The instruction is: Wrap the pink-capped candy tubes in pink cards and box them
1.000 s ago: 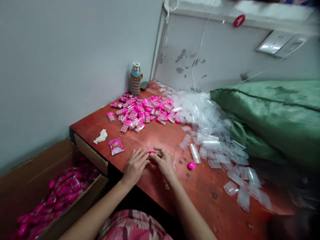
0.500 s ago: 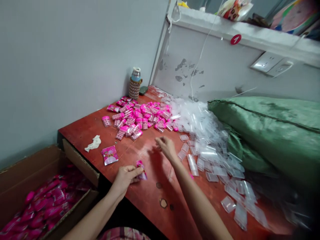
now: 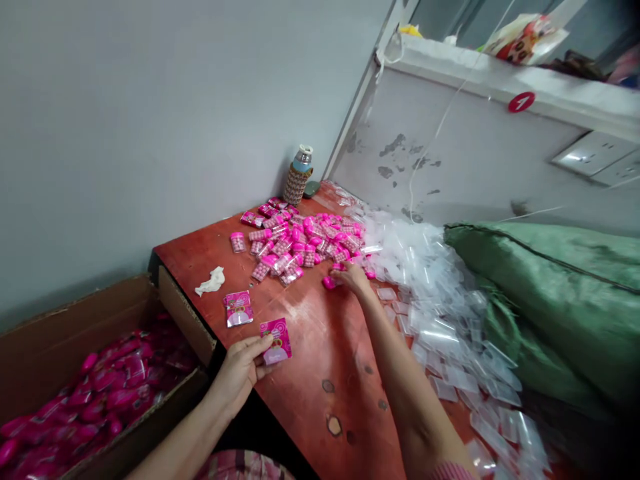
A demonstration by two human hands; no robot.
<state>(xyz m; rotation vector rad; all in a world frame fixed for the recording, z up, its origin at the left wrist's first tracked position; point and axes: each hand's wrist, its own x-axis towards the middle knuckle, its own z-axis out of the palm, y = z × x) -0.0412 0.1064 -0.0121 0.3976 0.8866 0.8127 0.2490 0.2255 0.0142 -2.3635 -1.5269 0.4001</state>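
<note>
My left hand (image 3: 243, 373) pinches a flat pink printed sleeve (image 3: 277, 340) between thumb and fingers above the table's near edge. My right hand (image 3: 350, 275) reaches to the near right side of the pile of small candy containers with pink caps (image 3: 300, 241). Its fingers are closed around a pink-capped container (image 3: 331, 281), partly covered by the fingers. Left of the held sleeve, a small stack of similar pink printed sleeves (image 3: 239, 309) lies on the red table (image 3: 295, 307).
Clear plastic sleeves (image 3: 435, 300) cover the table's right side beside a green sack (image 3: 550, 287). A cardboard box (image 3: 183, 313) with pink packs stands at lower left. A bottle in a knitted cover (image 3: 296, 183) and a white crumpled scrap (image 3: 211, 281) sit on the table.
My right hand has moved forward to the pile and closed on a container. The sleeve in my left hand now shows its broad printed face. The view has shifted left.
</note>
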